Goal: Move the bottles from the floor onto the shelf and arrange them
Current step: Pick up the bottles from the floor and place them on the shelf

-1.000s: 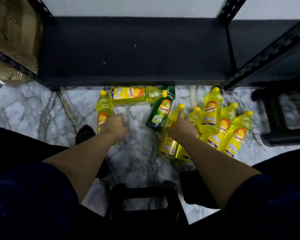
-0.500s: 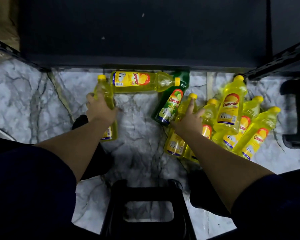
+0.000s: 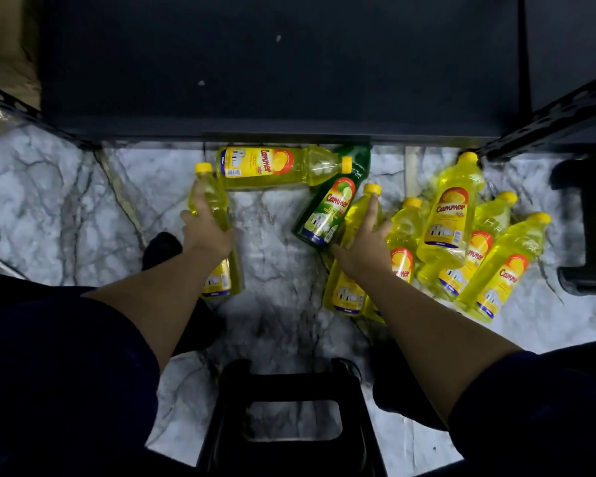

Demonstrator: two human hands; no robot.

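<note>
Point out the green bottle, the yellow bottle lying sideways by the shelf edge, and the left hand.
green bottle [image 3: 327, 210], head view, on its label.
sideways yellow bottle [image 3: 255, 165], head view, on its label.
left hand [image 3: 208, 232], head view, on the back of the hand.

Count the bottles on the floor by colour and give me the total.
Yellow bottles: 7
Green bottle: 1
Total: 8
</note>
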